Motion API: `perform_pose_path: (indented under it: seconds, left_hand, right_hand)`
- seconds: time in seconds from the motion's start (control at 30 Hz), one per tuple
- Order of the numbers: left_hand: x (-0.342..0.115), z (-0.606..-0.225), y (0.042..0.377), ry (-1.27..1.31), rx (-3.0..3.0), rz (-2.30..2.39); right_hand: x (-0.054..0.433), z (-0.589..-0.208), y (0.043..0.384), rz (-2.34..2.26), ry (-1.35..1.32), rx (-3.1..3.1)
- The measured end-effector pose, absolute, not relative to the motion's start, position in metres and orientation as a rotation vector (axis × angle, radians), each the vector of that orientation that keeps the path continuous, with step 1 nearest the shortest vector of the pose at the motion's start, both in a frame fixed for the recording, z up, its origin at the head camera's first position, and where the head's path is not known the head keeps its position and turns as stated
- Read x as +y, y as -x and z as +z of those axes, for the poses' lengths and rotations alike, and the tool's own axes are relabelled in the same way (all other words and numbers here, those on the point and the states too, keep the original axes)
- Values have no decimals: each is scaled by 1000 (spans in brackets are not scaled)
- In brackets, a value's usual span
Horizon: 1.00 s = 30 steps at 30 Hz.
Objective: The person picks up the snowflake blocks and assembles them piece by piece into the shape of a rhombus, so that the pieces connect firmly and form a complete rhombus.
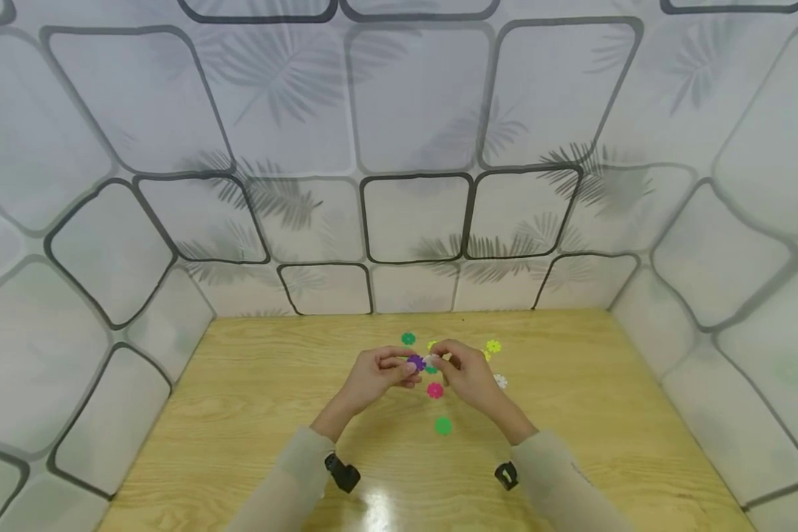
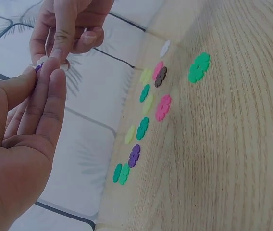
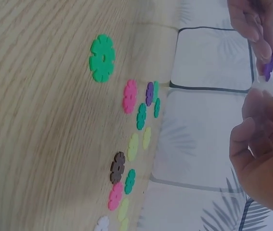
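Both hands meet above the table in the head view. Between thumb and fingers, my left hand [image 1: 372, 375] pinches a purple snowflake disc [image 1: 417, 363], a flat plastic piece with a notched rim. Facing it, my right hand [image 1: 471, 378] pinches a white snowflake disc [image 1: 429, 360], partly covered by the fingertips. In the right wrist view the purple disc [image 3: 269, 68] stands just above the pale, blurred white disc [image 3: 265, 85]. The two pieces are at least very close; whether their notches interlock I cannot tell.
Loose snowflake discs lie on the wooden table [image 1: 273, 443]: a green one [image 1: 442, 426] nearest me, a pink one [image 1: 435, 390], a brown one [image 3: 118, 167], a purple one [image 2: 134, 156], a white one [image 1: 501, 381] and several teal and yellow ones. A patterned wall [image 1: 412, 222] encloses the table's back and sides.
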State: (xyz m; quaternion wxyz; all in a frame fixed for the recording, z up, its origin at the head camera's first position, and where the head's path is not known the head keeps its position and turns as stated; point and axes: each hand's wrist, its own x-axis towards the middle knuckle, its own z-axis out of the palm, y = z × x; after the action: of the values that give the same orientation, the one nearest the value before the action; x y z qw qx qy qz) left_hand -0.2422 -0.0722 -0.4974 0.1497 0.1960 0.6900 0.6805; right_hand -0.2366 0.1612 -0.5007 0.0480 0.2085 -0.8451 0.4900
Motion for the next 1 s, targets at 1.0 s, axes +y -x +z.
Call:
perform_pose_path:
  seconds: [1.0]
  left_hand:
    - [-70,-496,239,-571,1935,1989]
  right_hand:
    - [156,-497,229,1659,-578,-2598]
